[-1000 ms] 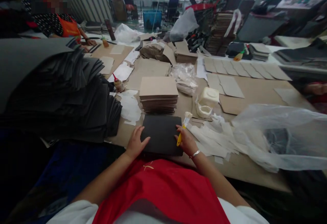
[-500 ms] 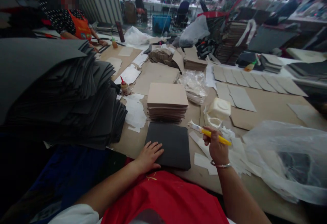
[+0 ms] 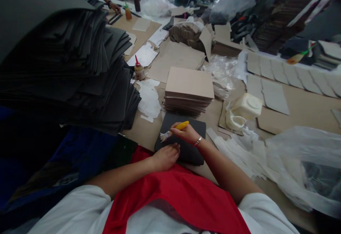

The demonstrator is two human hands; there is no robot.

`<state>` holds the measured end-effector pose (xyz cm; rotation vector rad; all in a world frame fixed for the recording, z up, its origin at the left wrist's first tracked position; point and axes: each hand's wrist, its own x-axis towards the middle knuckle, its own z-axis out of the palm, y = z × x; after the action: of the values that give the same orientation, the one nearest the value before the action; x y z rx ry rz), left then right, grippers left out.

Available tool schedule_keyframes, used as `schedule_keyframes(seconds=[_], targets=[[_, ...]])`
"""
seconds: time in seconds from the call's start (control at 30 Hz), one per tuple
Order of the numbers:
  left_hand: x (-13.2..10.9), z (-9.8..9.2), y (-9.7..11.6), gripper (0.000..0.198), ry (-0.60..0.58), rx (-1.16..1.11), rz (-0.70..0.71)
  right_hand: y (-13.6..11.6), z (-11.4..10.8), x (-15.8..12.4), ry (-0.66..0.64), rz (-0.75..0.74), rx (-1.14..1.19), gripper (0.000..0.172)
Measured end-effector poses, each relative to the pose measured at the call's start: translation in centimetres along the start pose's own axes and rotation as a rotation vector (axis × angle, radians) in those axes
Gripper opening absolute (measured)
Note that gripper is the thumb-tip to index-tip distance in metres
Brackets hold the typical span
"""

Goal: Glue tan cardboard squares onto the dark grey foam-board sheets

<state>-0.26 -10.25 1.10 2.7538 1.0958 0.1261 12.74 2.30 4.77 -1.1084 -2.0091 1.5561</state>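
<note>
Worktable (image 3: 141, 127) was in front of me, brown surface, lots of stock on it. Biggest item: pile of dark sheets (image 3: 87, 70) on my L, edges fanned & uneven. Clear plastic bag (image 3: 306, 155) sat at far R, dark stuff inside, couldn't ID it. Row of flat tan pcs (image 3: 290, 72) lay overlapped, upper R. Stack of tan boards (image 3: 190, 88) stood approx. center, just beyond the black panel (image 3: 190, 153). Panel pos: flat on the table, right up nr my red apron (image 3: 170, 195), under both hands. White paper strips (image 3: 234, 152) were scattered R of it; pale plastic jug (image 3: 247, 106) was behind those.

L hand (image 3: 167, 155) rested palm-down on the panel, nr side, gripping nothing. R hand (image 3: 186, 133) was above the panel, clamped on the brush (image 3: 182, 125), yellow handle up, bristles down-left. Couldn't tell if bristles touched. Hands were close, L fingertips just below R; contact unclear. Small stuff: red-tipped bottle (image 3: 139, 71) upright btwn pile & stack, bracelet (image 3: 197, 141) on R wrist.
</note>
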Motion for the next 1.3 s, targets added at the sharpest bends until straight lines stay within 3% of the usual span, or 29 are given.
schedule_keyframes(seconds=[0.07, 0.13, 0.23, 0.33, 0.5, 0.57, 0.73, 0.83, 0.9, 0.97, 1.03, 1.13, 1.23, 1.3], targets=[[0.0, -0.1, 0.0, 0.039, 0.000, -0.008, -0.006, 0.6, -0.5, 1.1, 0.085, -0.014, -0.048, 0.029], [0.1, -0.2, 0.0, 0.039, -0.006, -0.017, -0.014, 1.0, -1.3, 1.9, 0.265, -0.030, -0.096, 0.029], [0.3, -0.3, -0.1, 0.038, -0.017, -0.016, -0.008, 1.6, -2.9, 1.6, 0.456, -0.025, -0.156, 0.031], [0.3, -0.3, -0.2, 0.038, -0.005, -0.004, -0.005, 2.3, -5.3, -1.1, 0.495, 0.007, -0.283, 0.032], [0.5, 0.0, -0.4, 0.038, 0.012, -0.018, -0.008, 2.9, -8.4, -7.7, 0.741, 0.182, -0.482, 0.032], [0.6, 0.2, -0.3, 0.038, -0.005, -0.038, -0.018, 2.8, -7.8, -10.3, 0.712, 0.199, -0.490, 0.032], [0.8, -0.5, 0.1, 0.035, -0.064, -0.093, -0.076, 0.7, -5.1, -16.0, 0.455, 0.238, -0.441, 0.030], [2.4, -2.9, -0.4, 0.028, -0.062, -0.148, -0.090, -1.4, -6.4, -16.3, 0.503, 0.172, -0.376, 0.029], [4.6, -5.3, -1.4, 0.027, 0.071, -0.141, -0.054, -3.3, -8.6, -14.2, 0.693, 0.091, -0.274, 0.028], [7.8, -7.9, -2.9, 0.031, 0.291, -0.062, -0.021, -5.7, -10.9, -10.4, 0.882, -0.024, -0.114, 0.028], [11.4, -10.2, -4.6, 0.037, 0.465, 0.047, -0.043, -8.4, -12.5, -5.5, 0.928, -0.160, 0.033, 0.029], [15.8, -11.8, -7.1, 0.049, 0.476, 0.150, -0.189, -11.4, -13.3, 2.5, 0.700, -0.248, 0.122, 0.030], [18.0, -11.8, -8.7, 0.054, 0.351, 0.153, -0.336, -12.2, -13.1, 9.3, 0.372, -0.139, 0.064, 0.029], [18.4, -11.5, -9.3, 0.052, 0.315, 0.145, -0.363, -11.9, -13.3, 12.8, 0.292, -0.049, -0.025, 0.025]])
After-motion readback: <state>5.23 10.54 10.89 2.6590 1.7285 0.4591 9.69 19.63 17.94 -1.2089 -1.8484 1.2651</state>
